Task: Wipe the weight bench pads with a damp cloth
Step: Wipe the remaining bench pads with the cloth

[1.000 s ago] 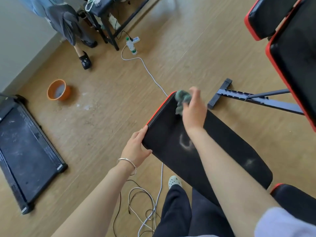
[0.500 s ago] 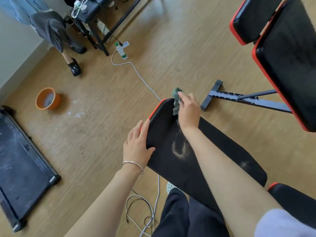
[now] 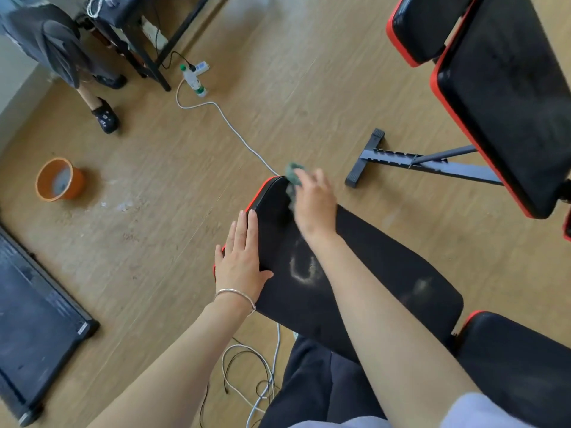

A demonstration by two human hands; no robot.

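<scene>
The small label on the plastic bottle (image 3: 193, 80) by the power strip (image 3: 200, 67) and the sticker on the corner of the treadmill (image 3: 34, 319) were too small to read.

The left hand (image 3: 239, 261), a silver bracelet (image 3: 236, 295) at its wrist, lay flat with straight fingers on the left edge of the long black bench pad (image 3: 370, 273), over the red trim. The right hand (image 3: 315, 202), blurred, had its fingers curled over a bunched green cloth (image 3: 293, 176) and pressed it to the far end of that pad. Between the forearms a pale ring-shaped smear (image 3: 304, 267) showed on the pad, with a fainter dusty patch (image 3: 420, 288) nearer the seat pad (image 3: 519, 366), which sat just beside the long pad's near end.

A second bench (image 3: 509, 88), black with red edging, stood to the upper right, its grey frame (image 3: 426, 163) on the wooden floor (image 3: 309, 72). A white cable (image 3: 228, 125) ran from the power strip to behind the pad's far end. An orange bucket (image 3: 58, 180) stood well to the left, loose cables (image 3: 247, 375) lay beside the person's dark trousers (image 3: 318, 390), and another person (image 3: 61, 50) stood near a dark counter (image 3: 133, 4) at upper left.
</scene>
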